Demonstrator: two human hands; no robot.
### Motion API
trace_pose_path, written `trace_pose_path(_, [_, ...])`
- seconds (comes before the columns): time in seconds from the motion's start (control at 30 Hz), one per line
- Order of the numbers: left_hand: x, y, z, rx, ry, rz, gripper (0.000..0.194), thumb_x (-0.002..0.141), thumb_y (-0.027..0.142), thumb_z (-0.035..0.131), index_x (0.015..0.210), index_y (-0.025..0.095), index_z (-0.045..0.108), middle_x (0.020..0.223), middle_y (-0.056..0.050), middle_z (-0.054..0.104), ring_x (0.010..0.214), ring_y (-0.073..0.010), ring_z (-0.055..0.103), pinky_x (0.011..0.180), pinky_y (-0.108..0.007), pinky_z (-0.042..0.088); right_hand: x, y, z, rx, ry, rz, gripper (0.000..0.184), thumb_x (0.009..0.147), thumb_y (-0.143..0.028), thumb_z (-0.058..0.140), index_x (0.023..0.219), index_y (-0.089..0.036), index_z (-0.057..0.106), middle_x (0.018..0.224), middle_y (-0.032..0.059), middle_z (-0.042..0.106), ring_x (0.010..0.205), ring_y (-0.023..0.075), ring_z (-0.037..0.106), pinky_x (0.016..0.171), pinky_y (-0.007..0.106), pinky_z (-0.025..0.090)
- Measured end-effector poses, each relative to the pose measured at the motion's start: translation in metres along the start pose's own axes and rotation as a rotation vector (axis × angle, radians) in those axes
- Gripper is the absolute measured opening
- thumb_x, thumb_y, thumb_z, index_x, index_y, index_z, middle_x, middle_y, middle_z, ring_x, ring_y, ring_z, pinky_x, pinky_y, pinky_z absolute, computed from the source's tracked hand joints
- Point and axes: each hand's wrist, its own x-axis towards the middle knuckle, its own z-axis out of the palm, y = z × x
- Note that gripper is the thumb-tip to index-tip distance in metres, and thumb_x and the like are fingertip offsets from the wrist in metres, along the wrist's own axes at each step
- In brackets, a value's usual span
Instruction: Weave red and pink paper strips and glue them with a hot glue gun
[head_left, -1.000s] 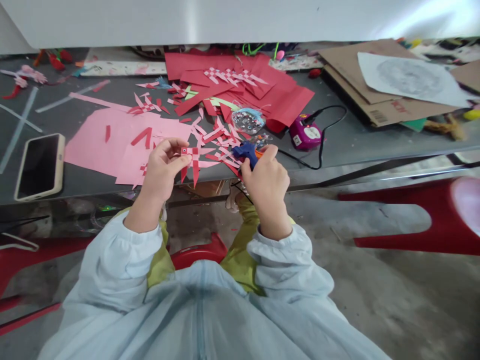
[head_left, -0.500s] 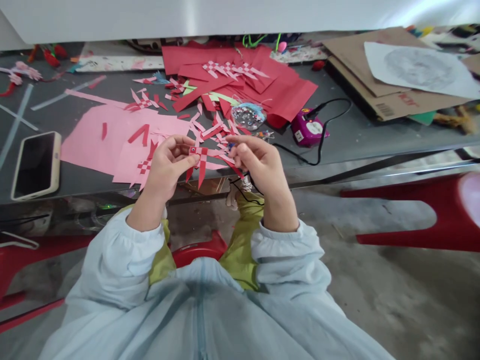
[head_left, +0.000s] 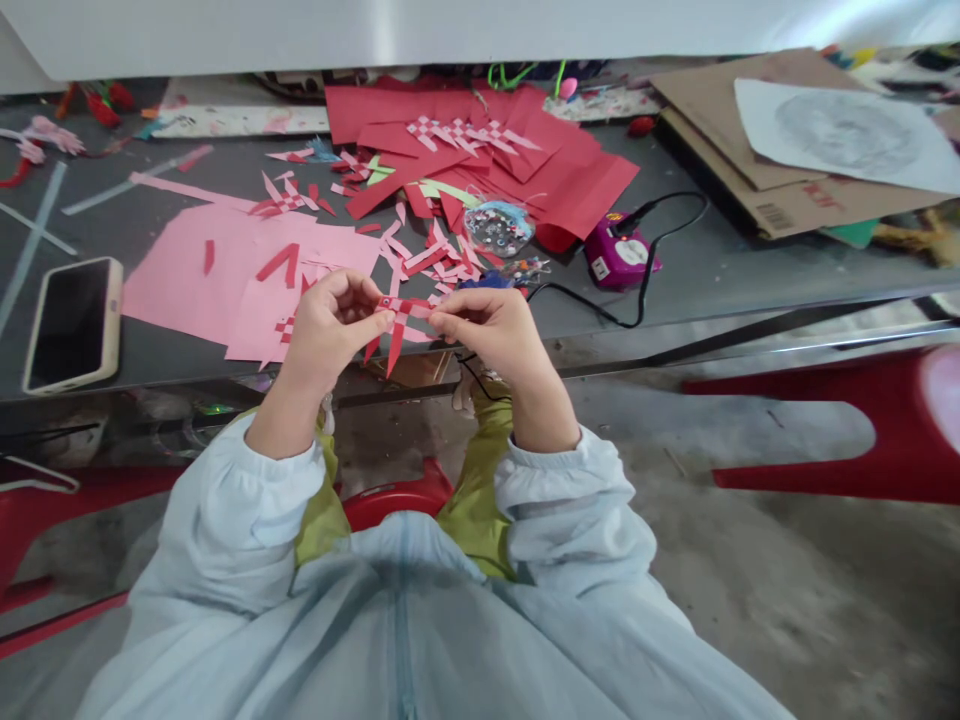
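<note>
A small woven fish of red and pink paper strips (head_left: pixel 399 310) is held between my two hands over the table's front edge. My left hand (head_left: pixel 330 318) pinches its eye end between thumb and fingers; a googly eye shows there. On the other side, my right hand (head_left: pixel 480 318) has closed thumb and fingertips on the strip ends. Loose red and pink strips hang below the weave. Behind my hands lie paper scraps (head_left: pixel 431 250) and a clear bag of googly eyes (head_left: pixel 498 228). Pink paper sheets (head_left: pixel 180 262) lie beside my left hand, with another woven piece partly hidden by it.
A phone (head_left: pixel 73 325) lies at the table's left. Red paper sheets (head_left: pixel 592 185) are heaped at the back. To the right sit a purple box with a black cable (head_left: pixel 622 250) and stacked cardboard (head_left: pixel 705 130) with a drawing. A red stool (head_left: pixel 832 420) stands at right.
My right hand has moved left and down and now pinches the strip ends, where its fingers were apart before. The paper fish has tilted slightly between my hands.
</note>
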Motion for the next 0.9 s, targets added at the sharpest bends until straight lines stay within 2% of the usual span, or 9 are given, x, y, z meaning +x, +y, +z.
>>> trace_pose_path(0.23, [0.003, -0.001, -0.011, -0.095, 0.091, 0.004, 0.026, 0.057, 0.006, 0.077, 0.071, 0.018, 0.059, 0.065, 0.006, 0.055, 0.057, -0.0052, 0.052, 0.055, -0.019, 0.046, -0.004, -0.003, -0.005, 0.073, 0.144, 0.039, 0.013, 0.064, -0.029, 0.083, 0.064, -0.018, 0.077, 0.060, -0.0005, 0.067, 0.048, 0.0065, 0.049, 0.047, 0.022, 0.042])
trace_pose_path(0.43, [0.004, -0.002, -0.019, -0.199, 0.161, -0.049, 0.027, 0.058, 0.012, 0.081, 0.071, 0.021, 0.059, 0.067, 0.005, 0.058, 0.056, -0.0079, 0.054, 0.048, -0.022, 0.045, -0.010, -0.009, -0.006, 0.116, 0.205, 0.044, 0.014, 0.062, -0.028, 0.085, 0.061, -0.018, 0.076, 0.050, -0.0028, 0.060, 0.041, 0.0046, 0.045, 0.038, 0.019, 0.031])
trace_pose_path(0.6, [0.008, -0.002, -0.024, -0.241, 0.194, -0.005, 0.032, 0.053, 0.014, 0.086, 0.069, 0.020, 0.059, 0.062, 0.007, 0.055, 0.054, -0.0066, 0.053, 0.050, -0.022, 0.045, -0.011, -0.011, -0.004, 0.080, 0.122, 0.127, 0.016, 0.059, -0.028, 0.085, 0.062, -0.016, 0.075, 0.057, 0.0003, 0.067, 0.044, 0.0060, 0.050, 0.037, 0.019, 0.033])
trace_pose_path(0.67, [0.009, -0.003, -0.025, -0.232, 0.163, 0.025, 0.034, 0.053, 0.017, 0.090, 0.069, 0.020, 0.059, 0.062, 0.007, 0.055, 0.056, -0.0063, 0.053, 0.051, -0.022, 0.046, -0.011, -0.011, -0.001, 0.077, 0.094, 0.155, 0.018, 0.060, -0.029, 0.085, 0.070, -0.016, 0.077, 0.059, 0.0003, 0.067, 0.044, 0.0063, 0.051, 0.037, 0.019, 0.034])
trace_pose_path(0.83, [0.006, -0.004, -0.024, -0.184, 0.052, 0.046, 0.040, 0.053, 0.026, 0.096, 0.072, 0.021, 0.061, 0.066, 0.006, 0.057, 0.055, -0.0064, 0.053, 0.046, -0.023, 0.039, -0.010, -0.010, 0.009, 0.078, 0.021, 0.128, 0.040, 0.063, -0.030, 0.084, 0.100, -0.017, 0.079, 0.060, -0.0034, 0.065, 0.045, 0.0054, 0.050, 0.040, 0.019, 0.038])
trace_pose_path(0.9, [0.004, -0.003, -0.022, -0.173, 0.028, 0.028, 0.041, 0.055, 0.031, 0.097, 0.073, 0.021, 0.061, 0.067, 0.005, 0.058, 0.057, -0.0072, 0.054, 0.049, -0.024, 0.041, -0.010, -0.008, 0.013, 0.077, -0.024, 0.105, 0.035, 0.066, -0.032, 0.083, 0.098, -0.017, 0.079, 0.062, -0.0029, 0.066, 0.046, 0.0050, 0.050, 0.043, 0.020, 0.042])
